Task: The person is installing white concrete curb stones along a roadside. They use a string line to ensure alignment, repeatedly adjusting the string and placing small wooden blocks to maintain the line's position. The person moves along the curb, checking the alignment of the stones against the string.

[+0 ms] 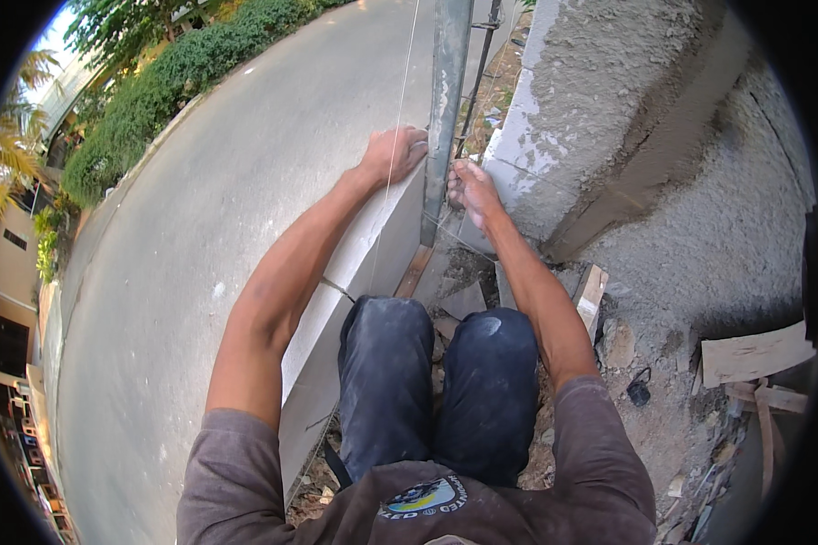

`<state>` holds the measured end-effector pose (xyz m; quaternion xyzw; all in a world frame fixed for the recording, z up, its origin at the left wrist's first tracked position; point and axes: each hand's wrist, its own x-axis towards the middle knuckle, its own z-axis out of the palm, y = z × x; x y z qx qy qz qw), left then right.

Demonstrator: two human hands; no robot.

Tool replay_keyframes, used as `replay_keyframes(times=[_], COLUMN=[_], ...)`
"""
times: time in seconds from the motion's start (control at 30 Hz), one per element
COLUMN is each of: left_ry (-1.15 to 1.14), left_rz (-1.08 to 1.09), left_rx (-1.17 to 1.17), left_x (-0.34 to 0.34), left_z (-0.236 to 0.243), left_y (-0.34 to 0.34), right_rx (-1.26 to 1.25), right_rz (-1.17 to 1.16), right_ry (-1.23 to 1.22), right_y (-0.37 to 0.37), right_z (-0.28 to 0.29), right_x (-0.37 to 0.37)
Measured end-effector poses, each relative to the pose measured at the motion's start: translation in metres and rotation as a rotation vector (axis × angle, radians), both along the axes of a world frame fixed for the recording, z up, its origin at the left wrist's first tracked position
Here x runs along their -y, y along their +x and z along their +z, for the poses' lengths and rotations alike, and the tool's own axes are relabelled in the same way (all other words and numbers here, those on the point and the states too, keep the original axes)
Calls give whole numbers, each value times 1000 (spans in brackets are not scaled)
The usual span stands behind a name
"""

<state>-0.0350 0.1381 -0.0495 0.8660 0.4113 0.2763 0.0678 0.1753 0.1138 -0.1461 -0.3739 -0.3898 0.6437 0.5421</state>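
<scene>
A grey metal post (443,109) stands upright between my hands at the far end of a low white block wall (353,238). Over the wall's top edge, left of the post, my left hand (395,154) has its fingers curled toward the metal; their tips are partly hidden. Just right of the post, my right hand (473,188) is closed with bent fingers, and what it may pinch is too small to name. A thin wire (463,241) slants down from the post's base beneath my right hand. Past my left wrist runs a taut pale string (405,73).
Dark steel rebar (478,82) rises behind the post. To the right stands a mortar-smeared block wall (600,100). Wood offcuts (591,295), a board (754,354) and rubble (618,345) lie near my knees. Beyond the low wall stretches a paved road (182,227) edged by a hedge (191,73).
</scene>
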Motion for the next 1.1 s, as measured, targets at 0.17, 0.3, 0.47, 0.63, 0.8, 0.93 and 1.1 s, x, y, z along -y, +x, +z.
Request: replay_keyframes(times=[0.17, 0.3, 0.47, 0.63, 0.8, 0.93, 1.1], left_ry=[28, 81, 135, 297, 307, 231, 191], left_rz=[-28, -36, 26, 176, 220, 311, 303], left_rx=[-7, -101, -109, -243, -217, -199, -40], left_x=[4, 1, 12, 20, 37, 41, 27], left_z=[5, 12, 13, 8, 11, 8, -2], left_y=[2, 2, 11, 15, 19, 28, 19], right_rx=[-9, -34, -109, -112, 96, 346, 988], right_rz=[3, 19, -7, -64, -167, -258, -519], right_ry=[5, 0, -94, -161, -158, -128, 354], right_y=[1, -2, -2, -12, -2, 16, 39], right_z=[2, 5, 3, 13, 5, -2, -9], right_x=[-2, -2, 0, 1, 7, 26, 45])
